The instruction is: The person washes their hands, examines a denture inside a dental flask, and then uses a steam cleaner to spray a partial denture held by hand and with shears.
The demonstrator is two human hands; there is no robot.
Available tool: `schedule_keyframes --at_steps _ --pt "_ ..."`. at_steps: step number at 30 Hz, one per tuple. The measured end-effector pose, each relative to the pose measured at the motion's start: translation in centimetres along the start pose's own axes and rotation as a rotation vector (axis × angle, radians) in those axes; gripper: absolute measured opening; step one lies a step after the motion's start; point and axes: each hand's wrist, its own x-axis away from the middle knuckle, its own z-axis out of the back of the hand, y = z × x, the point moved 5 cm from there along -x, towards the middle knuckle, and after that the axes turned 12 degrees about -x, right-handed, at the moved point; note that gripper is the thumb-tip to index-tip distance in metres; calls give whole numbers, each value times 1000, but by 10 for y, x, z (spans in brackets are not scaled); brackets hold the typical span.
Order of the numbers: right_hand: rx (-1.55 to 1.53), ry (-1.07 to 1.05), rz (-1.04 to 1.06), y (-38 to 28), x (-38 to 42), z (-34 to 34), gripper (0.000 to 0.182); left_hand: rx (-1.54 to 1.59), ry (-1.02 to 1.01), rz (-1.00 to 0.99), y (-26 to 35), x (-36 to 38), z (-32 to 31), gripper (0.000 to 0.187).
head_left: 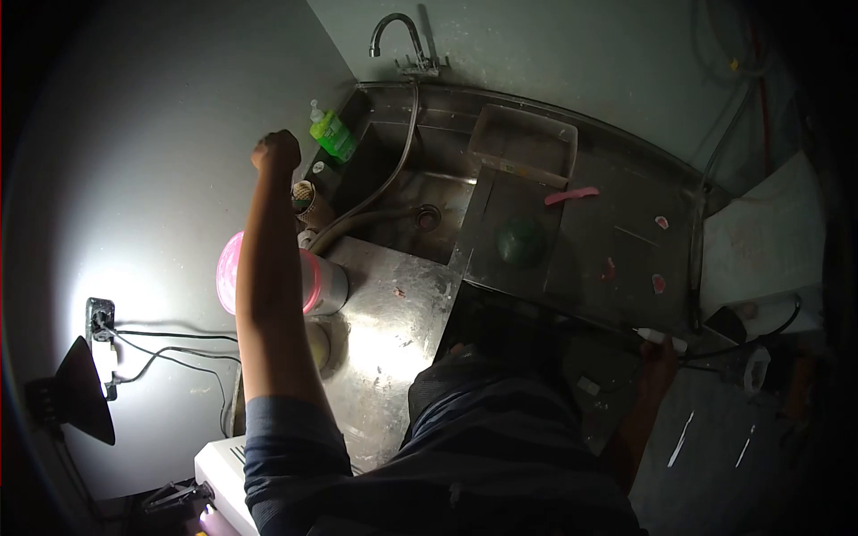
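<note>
My left hand (275, 152) is raised at the end of an outstretched arm, in front of the grey wall and left of the green soap bottle (334, 137). Its fingers are curled closed; anything inside them is hidden. Low on the right, my right hand (659, 362) grips a white pen-shaped handpiece (663, 339) with a thin tip pointing left. On the metal counter (626, 259) above it lie small pink-and-white pieces (659, 283) and a pink-handled tool (572, 196). A dark green rounded bowl (521, 241) sits nearer the middle.
The sink (429, 183) has a curved tap (398, 31) with a hose. A clear tray (525, 143) stands beside it. Below my left forearm is a pink-rimmed bucket (331, 286). A lamp (80, 393) and power socket (100, 322) with cords are at left. White sheets (764, 237) hang right.
</note>
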Motion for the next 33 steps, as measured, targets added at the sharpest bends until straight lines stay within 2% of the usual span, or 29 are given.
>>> schedule_keyframes --at_steps 2,4,5,6,7,8,10,11,12,13,15,16,19,25,27,28,30,31,33 --pt "-81 33 2 -2 7 -10 24 -80 258 14 -4 25 31 28" --pt "-171 88 23 1 14 -15 21 12 382 -257 -2 28 35 21" --pt "-256 -50 -16 6 15 -26 19 276 477 -377 5 72 60 14" --pt "-338 -189 -52 10 18 -40 19 665 320 -381 14 84 56 12" --pt "-360 -173 -53 17 21 -51 19 1048 139 -374 25 94 49 10" --pt "-381 -159 -50 25 23 -65 20 1495 -71 -512 45 112 40 6" --pt "-425 -282 -58 37 30 -103 22 1884 -250 -596 89 173 46 5" --pt "-385 -299 -36 37 41 -127 22 1944 -221 -636 109 197 41 6" --pt "-342 -314 -20 37 52 -148 22 1948 -297 -570 128 215 31 7" --pt "-293 -383 -13 38 58 -166 23 2182 -512 -598 150 249 38 10" --pt "-226 -486 27 40 72 -193 23 2286 -770 -735 185 287 30 14" --pt "-210 -521 62 39 80 -204 23 2338 -920 -729 203 300 17 10" --pt "-153 -721 4 37 96 -217 21 2311 -1019 -755 219 340 20 5" --pt "-85 -739 -52 29 117 -212 18 2306 -894 -749 229 354 3 2" --pt "-27 -764 -38 30 117 -208 20 2134 -763 -818 229 360 -1 3" --pt "-2 -745 -30 32 116 -205 22 2139 -769 -816 231 361 -3 3" --pt "28 -727 -25 35 112 -201 23 1902 -550 -907 232 364 -7 11" --pt "62 -715 -24 36 109 -199 24 1907 -553 -902 230 363 -8 11" --pt "99 -705 -33 38 107 -195 25 1697 -647 -1045 230 368 -10 18"
